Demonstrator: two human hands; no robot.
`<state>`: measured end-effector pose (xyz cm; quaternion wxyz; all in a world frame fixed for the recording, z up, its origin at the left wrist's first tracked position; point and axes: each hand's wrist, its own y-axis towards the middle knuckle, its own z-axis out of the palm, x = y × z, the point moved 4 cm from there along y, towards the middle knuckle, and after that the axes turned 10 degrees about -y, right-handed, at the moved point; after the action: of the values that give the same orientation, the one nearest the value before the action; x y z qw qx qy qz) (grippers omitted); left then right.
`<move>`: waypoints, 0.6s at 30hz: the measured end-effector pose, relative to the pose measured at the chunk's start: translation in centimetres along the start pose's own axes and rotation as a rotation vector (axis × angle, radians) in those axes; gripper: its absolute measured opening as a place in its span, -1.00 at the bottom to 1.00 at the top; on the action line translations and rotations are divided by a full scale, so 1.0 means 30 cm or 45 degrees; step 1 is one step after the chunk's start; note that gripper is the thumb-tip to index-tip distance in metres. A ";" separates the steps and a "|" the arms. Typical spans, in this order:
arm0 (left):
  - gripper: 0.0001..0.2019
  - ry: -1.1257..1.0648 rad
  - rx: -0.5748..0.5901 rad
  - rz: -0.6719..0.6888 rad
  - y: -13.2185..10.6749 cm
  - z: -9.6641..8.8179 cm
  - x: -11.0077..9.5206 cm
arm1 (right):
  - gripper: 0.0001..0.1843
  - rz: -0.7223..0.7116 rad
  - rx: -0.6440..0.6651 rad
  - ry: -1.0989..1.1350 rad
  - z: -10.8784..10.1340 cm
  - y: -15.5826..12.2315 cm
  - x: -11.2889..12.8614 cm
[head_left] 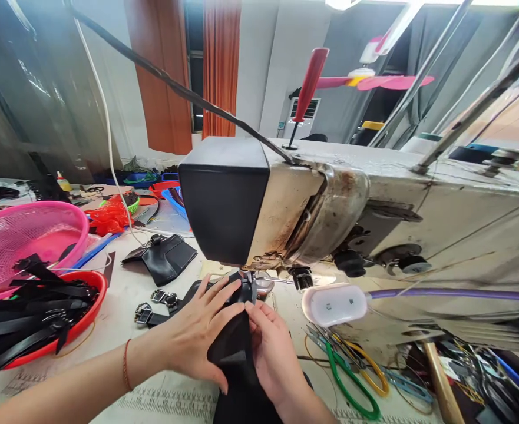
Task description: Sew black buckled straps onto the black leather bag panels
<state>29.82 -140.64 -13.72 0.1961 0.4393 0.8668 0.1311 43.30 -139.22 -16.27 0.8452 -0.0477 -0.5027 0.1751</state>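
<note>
A black leather piece (235, 344) lies on the table under the presser foot (247, 281) of a worn sewing machine (312, 200). My left hand (197, 335) rests flat on its left side, fingers spread and stretched toward the needle. My right hand (270, 347) lies on the right side, fingertips pressing the piece just below the foot. A black strap with metal buckles (155, 306) runs out to the left of the piece.
A red bowl (92, 282) of black straps and a pink basket (29, 235) stand at left. Black leather parts (164, 256) lie behind. A white lamp head (334, 303), green scissors (347, 377) and a hammer handle (440, 383) lie at right.
</note>
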 end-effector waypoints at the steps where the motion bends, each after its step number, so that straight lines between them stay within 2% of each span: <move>1: 0.14 -0.018 0.017 -0.004 -0.003 -0.010 0.008 | -0.68 0.001 0.031 0.006 0.003 -0.001 0.004; 4: 0.16 -0.088 0.082 -0.017 -0.012 -0.053 0.026 | -0.76 0.003 0.063 -0.001 0.009 -0.003 0.007; 8: 0.16 -0.123 0.207 -0.015 -0.018 -0.091 0.044 | -0.76 0.051 -0.032 0.017 0.008 -0.008 -0.008; 12: 0.20 -0.127 0.236 0.025 -0.017 -0.087 0.065 | -0.73 0.080 -0.073 0.034 0.004 -0.007 -0.021; 18: 0.15 -0.118 0.252 0.014 0.002 -0.079 0.095 | -0.74 0.084 -0.096 0.011 -0.002 0.019 -0.006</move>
<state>27.24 -138.41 -12.23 0.1909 0.4670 0.8630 0.0254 43.12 -138.74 -16.61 0.8387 -0.0967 -0.5036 0.1835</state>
